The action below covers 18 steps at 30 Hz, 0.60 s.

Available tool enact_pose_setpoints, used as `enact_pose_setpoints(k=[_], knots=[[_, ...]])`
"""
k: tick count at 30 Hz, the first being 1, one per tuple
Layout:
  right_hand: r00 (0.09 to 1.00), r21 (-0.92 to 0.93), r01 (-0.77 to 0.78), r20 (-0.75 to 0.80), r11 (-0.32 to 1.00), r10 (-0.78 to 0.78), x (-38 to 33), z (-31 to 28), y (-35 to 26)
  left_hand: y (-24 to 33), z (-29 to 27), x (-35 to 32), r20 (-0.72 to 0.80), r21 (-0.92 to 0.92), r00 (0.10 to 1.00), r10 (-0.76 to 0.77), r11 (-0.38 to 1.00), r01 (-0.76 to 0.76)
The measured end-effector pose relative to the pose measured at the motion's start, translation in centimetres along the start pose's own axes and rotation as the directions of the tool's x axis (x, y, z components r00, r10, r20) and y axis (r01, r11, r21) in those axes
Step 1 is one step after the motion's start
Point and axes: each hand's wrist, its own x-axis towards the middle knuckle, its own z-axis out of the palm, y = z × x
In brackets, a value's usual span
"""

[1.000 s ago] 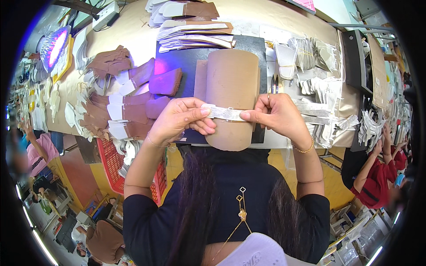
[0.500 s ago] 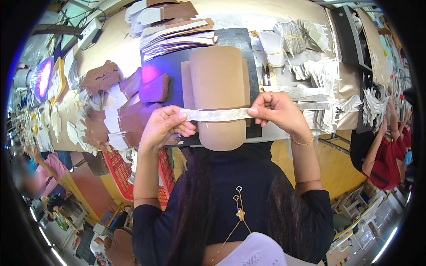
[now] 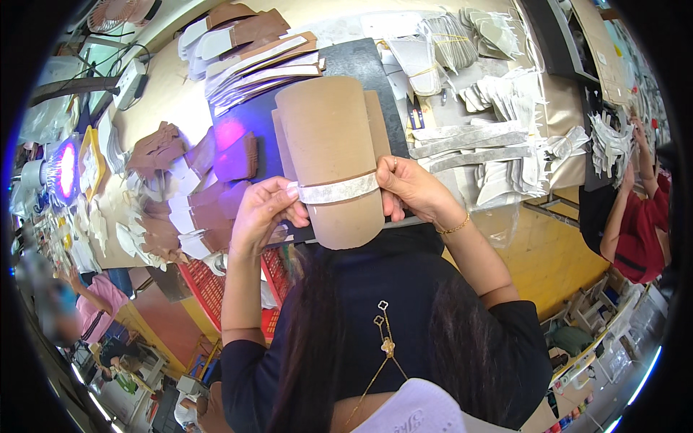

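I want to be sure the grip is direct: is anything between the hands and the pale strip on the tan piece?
Nothing visible: left hand and right hand pinch the ends of the pale grey strip lying directly across the tan leather-like panel.

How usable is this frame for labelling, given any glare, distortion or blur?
Head view: heavy fisheye bending of the table edge toward a black rim; a purple lamp blows out at far left and tints the dark mat; both hands and the white strip are sharp; a blurred person at lower left.
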Motion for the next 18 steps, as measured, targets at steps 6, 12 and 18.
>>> enact_pose_setpoints(k=[6,12,18], knots=[[0.906,-0.483,0.052,-0.345,0.874,-0.245,-2.8,0.2,-4.5,-1.0,0.4,-0.6,-0.001,-0.179,0.997,0.077,0.981,-0.076],[0.582,-0.802,0.481,0.595,-0.355,-0.555,-3.1,7.7,-6.6,-1.3,1.7,-2.1,-0.079,-0.240,0.981,0.175,0.952,-0.189],[0.627,-0.737,0.550,0.675,-0.393,-0.389,-1.5,9.0,-3.8,-1.3,1.6,-1.1,-0.032,-0.181,0.986,0.164,0.969,-0.167]])
